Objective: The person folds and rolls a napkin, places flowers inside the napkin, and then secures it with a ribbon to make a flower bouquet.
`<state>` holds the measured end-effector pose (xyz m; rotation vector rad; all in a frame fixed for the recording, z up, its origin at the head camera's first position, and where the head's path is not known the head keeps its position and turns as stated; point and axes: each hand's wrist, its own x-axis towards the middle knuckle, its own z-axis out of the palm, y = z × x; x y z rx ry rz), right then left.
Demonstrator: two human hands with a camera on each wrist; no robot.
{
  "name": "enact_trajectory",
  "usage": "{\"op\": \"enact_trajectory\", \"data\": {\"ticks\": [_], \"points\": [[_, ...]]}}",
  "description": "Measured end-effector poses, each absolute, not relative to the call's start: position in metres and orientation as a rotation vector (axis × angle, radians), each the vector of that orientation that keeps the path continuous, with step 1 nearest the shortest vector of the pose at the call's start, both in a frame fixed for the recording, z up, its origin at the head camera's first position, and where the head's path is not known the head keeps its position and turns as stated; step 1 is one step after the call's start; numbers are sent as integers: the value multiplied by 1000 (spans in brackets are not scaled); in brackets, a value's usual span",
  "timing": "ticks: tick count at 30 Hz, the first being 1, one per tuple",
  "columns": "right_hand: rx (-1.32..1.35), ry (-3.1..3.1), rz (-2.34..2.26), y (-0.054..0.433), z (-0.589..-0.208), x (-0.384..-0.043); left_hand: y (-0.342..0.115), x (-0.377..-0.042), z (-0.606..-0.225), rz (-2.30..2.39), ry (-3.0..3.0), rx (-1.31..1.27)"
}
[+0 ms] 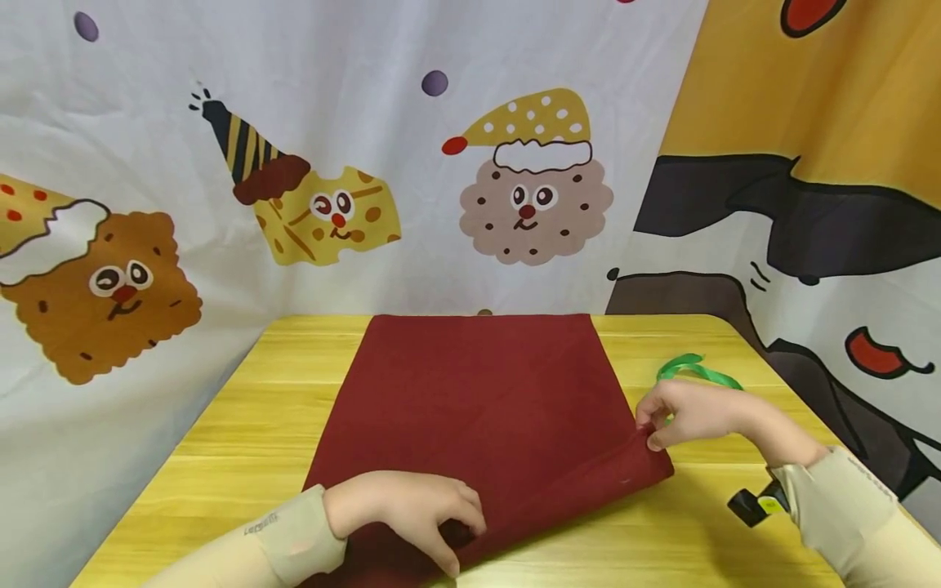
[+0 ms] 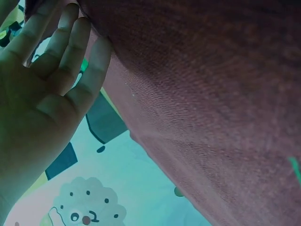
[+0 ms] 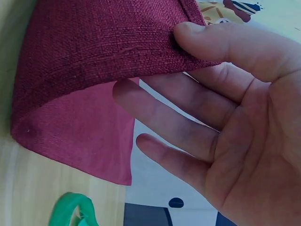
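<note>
A dark red cloth [image 1: 485,367] lies on the wooden table, its near right part lifted and curled over. My right hand [image 1: 694,412] pinches the raised corner. In the right wrist view the thumb [image 3: 202,40] presses on top of the woven cloth [image 3: 103,42], and the other fingers extend beneath it. At the near edge, my left hand [image 1: 415,510] holds the cloth with bent fingers, thumb low. From the left wrist, the cloth [image 2: 188,103] fills much of the view and the fingers [image 2: 96,61] reach its edge; the pinch itself is mostly hidden.
A green ribbon [image 1: 698,370] lies on the table [image 1: 235,425] just beyond my right hand. A small black object [image 1: 750,506] shows beside the right wrist. Behind the table hangs a white curtain [image 1: 412,49] with cartoon prints.
</note>
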<state>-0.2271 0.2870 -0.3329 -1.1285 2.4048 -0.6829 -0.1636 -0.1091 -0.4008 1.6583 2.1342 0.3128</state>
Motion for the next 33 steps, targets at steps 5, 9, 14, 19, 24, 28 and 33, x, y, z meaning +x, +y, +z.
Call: {"op": "enact_trajectory", "data": {"ticks": [5,9,14,19,24,28,33], "points": [[-1112,2425,-658,284,-327,-232,-111,-163,-401,377,2150,1639],[-1062,2416,-677,282,-324,-238,-114,-163,-401,465,2162,1570],[-1030,2387,-721,281,-323,-247,-116,-162,-399,543,2178,1496],[-1033,2372,-744,275,-317,-254,-119,-162,-398,571,2199,1489],[-1086,2348,-777,270,-316,-261,-122,-163,-398,602,2191,1492],[-1110,2342,-802,268,-318,-267,-124,-163,-398,612,2193,1492],[-1136,2349,-839,267,-323,-273,-126,-161,-397,627,2204,1456]]}}
